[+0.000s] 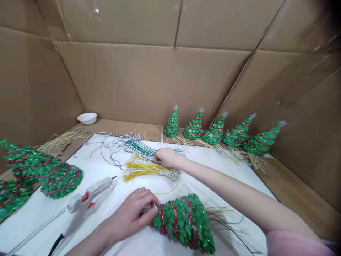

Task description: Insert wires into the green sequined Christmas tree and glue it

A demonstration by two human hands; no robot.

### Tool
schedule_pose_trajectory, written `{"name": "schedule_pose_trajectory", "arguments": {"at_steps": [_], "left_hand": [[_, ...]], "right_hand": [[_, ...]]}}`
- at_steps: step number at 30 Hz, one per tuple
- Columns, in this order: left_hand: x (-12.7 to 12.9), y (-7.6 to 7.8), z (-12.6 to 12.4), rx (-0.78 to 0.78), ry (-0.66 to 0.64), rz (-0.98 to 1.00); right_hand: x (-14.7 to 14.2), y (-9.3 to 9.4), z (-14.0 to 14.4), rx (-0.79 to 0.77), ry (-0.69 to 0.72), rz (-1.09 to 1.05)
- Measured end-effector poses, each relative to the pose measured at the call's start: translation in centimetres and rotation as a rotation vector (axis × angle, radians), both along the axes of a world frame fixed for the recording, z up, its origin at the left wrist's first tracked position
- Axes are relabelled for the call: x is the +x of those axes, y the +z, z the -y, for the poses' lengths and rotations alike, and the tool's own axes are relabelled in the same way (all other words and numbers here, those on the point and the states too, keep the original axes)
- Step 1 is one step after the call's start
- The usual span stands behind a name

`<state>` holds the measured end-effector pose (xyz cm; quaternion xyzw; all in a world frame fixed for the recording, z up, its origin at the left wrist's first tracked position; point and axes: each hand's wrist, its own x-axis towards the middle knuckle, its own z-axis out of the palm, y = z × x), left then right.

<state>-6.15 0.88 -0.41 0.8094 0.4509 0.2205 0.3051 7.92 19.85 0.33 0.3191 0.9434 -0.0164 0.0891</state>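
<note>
A small green tinsel Christmas tree [183, 224] wound with red garland lies on its side on the white board. My left hand [137, 209] is closed around its narrow end, and thin wires trail from its base. Farther off, my right hand [166, 157] reaches over the wire bundles with its fingers pinched down. Beneath and beside it lie a bundle of yellow and white wires [144, 169] and a bundle of green and white wires [140, 148]. What its fingertips grip is hidden.
A white glue gun [90, 193] with a glue stick lies at left, near more green trees [61, 179]. Several finished trees [173, 122] stand along the back right. A white bowl [87, 119] sits at the back left. Cardboard walls [119, 78] enclose the table.
</note>
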Motion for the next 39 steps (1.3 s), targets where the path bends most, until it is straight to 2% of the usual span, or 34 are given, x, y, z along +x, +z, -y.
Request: {"name": "schedule_pose_trajectory", "arguments": {"at_steps": [4,8,12,15,19,23,25,28,32,35,39], "left_hand": [[-0.1,0.0,0.0,0.043,0.040,0.003],[-0.5,-0.7,0.0,0.140,0.167,0.095],[-0.7,-1.3,-0.1,0.354,0.273,0.146],[-0.6,-1.4,-0.2,0.474,0.304,0.130],[-0.2,-1.5,0.0,0.654,0.335,0.112],[0.2,-1.6,0.4,0.700,0.332,0.125],[0.3,-1.3,0.7,0.701,0.329,0.136],[0.4,-0.4,1.0,0.680,0.338,0.170],[0.4,0.9,1.0,0.533,0.257,0.288],[0.6,1.9,0.9,0.359,0.141,0.431],[1.6,3.2,0.8,0.210,0.069,0.456]], "right_hand": [[1.1,0.9,0.1,0.013,-0.029,-0.085],[2.3,3.0,1.3,0.031,-0.081,-0.209],[2.7,5.4,4.9,-0.013,-0.037,-0.324],[2.7,6.5,8.4,-0.136,0.031,-0.516],[2.9,6.1,12.3,-0.231,-0.039,-0.682],[3.4,4.9,15.2,-0.327,-0.130,-0.782],[4.0,4.8,16.5,-0.338,-0.130,-0.834],[5.8,5.5,17.7,-0.216,-0.075,-0.903],[9.5,6.2,17.7,-0.083,-0.139,-0.919],[11.6,5.4,16.8,-0.032,-0.127,-0.904],[12.3,3.4,15.8,-0.107,-0.024,-0.855]]}}
